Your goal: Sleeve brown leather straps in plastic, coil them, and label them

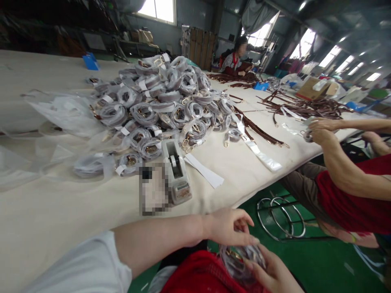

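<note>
A coiled strap (pixel 241 270) in clear plastic, with a gold clasp showing, is held low in front of my red apron, just off the table's edge. My right hand (pixel 273 266) grips it from the right, thumb across its face. My left hand (pixel 224 228) reaches over from the left with curled fingers at the coil's upper edge, its thumb close to my right fingertips. Part of the left grip is hidden. On the table nearest my hands stand a tape dispenser (pixel 177 173) and white paper strips (pixel 206 171).
A large pile of plastic-wrapped coiled straps (pixel 165 97) covers the table's middle. Clear plastic sleeves (pixel 67 114) lie left. Loose brown straps (pixel 259 130) stretch right. A co-worker's hands (pixel 322 128) hold a coil at right; another person sits at the far side. A metal-framed stool (pixel 281 219) stands below.
</note>
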The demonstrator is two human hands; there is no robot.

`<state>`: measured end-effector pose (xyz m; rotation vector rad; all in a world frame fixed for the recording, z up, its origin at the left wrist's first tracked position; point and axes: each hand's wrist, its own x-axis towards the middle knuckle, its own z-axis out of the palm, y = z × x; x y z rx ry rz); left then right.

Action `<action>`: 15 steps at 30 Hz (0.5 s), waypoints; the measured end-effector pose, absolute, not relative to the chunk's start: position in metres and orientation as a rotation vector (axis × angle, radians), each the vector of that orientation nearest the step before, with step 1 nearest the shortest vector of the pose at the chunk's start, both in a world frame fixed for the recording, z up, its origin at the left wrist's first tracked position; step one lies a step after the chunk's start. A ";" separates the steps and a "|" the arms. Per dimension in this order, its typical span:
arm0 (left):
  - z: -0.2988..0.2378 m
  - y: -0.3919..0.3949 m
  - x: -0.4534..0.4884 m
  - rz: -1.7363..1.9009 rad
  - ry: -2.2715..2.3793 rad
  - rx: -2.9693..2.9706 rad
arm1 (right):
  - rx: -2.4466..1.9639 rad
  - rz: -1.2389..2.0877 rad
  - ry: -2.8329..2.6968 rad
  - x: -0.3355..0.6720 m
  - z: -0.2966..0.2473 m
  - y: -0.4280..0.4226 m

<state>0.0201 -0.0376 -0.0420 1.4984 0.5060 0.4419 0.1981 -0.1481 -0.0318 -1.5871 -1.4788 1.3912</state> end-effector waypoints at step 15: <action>-0.046 -0.054 0.030 0.527 0.659 1.149 | -1.600 1.154 -1.340 0.194 -0.030 -0.149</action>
